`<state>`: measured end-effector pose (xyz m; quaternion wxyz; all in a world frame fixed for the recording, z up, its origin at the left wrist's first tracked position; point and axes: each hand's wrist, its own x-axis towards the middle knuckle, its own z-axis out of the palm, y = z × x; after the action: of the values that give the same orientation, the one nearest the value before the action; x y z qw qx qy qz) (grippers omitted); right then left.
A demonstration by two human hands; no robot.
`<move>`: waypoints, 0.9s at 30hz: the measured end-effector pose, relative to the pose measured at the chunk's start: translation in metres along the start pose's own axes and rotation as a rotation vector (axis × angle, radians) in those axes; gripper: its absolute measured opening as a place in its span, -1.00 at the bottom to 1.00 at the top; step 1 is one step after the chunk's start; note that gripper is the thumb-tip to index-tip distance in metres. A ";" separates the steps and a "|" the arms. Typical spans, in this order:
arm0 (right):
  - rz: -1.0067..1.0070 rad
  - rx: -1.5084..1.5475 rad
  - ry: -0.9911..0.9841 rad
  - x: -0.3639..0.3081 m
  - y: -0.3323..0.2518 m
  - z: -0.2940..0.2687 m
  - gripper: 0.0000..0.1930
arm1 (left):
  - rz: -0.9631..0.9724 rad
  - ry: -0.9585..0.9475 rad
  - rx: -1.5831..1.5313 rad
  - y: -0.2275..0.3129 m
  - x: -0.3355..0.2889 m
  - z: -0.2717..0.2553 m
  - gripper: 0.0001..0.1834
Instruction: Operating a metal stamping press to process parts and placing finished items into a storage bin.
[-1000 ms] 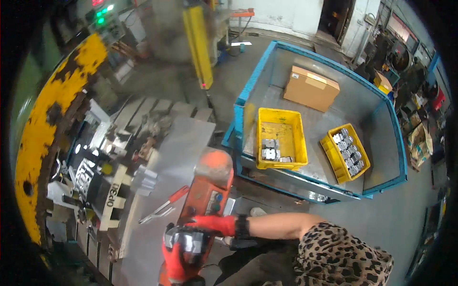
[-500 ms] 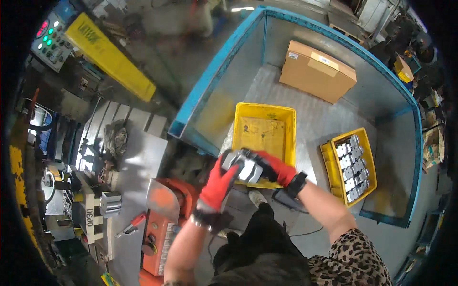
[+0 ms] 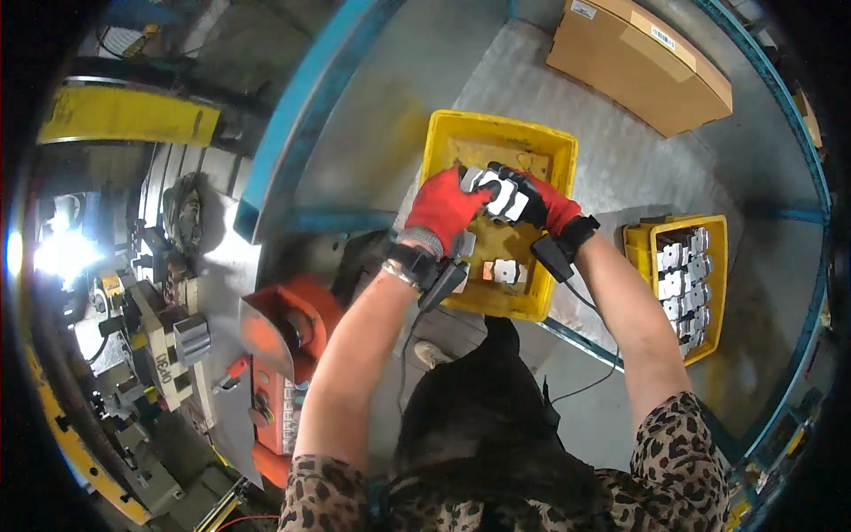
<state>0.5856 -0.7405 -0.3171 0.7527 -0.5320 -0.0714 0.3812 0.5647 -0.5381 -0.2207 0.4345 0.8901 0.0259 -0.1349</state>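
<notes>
My red-and-black gloved hands are together above the yellow bin (image 3: 431, 146) in front of me. Between them is a small stack of silver stamped metal parts (image 3: 505, 200). My left hand (image 3: 443, 209) grips its left end with curled fingers, and my right hand (image 3: 542, 200) closes round the right end. Below, on the bin's floor, lies a single metal part (image 3: 505, 271). More silver metal shows beside my left wrist, partly hidden by the black wrist device (image 3: 441, 282).
To the right, a second yellow bin (image 3: 720, 293) holds rows of metal parts. A cardboard box (image 3: 640, 64) lies at the back of the blue-framed metal cart (image 3: 297, 106). On my left are an orange machine pedestal (image 3: 270, 381) and a yellow beam (image 3: 133, 117). Cables hang from both wrists.
My hands have moved forward with the metal parts, further over the near bin. Metal pieces now show on that bin's floor. The view has shifted closer to the cart.
</notes>
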 end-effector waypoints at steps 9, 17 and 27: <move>0.003 -0.266 -0.040 0.034 0.027 0.010 -0.66 | -0.200 0.038 0.453 -0.016 -0.003 -0.001 -0.48; 0.053 -0.346 -0.038 0.050 0.047 0.017 -0.66 | -0.151 0.061 0.760 -0.008 -0.010 0.002 -0.45; 0.034 -0.985 0.117 0.075 0.020 0.022 -0.45 | -0.027 0.260 1.032 -0.004 -0.009 -0.008 0.07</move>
<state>0.6165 -0.6728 -0.3469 0.4083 -0.8461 -0.1920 0.2837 0.5569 -0.5286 -0.2160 -0.0685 0.9971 0.0214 -0.0241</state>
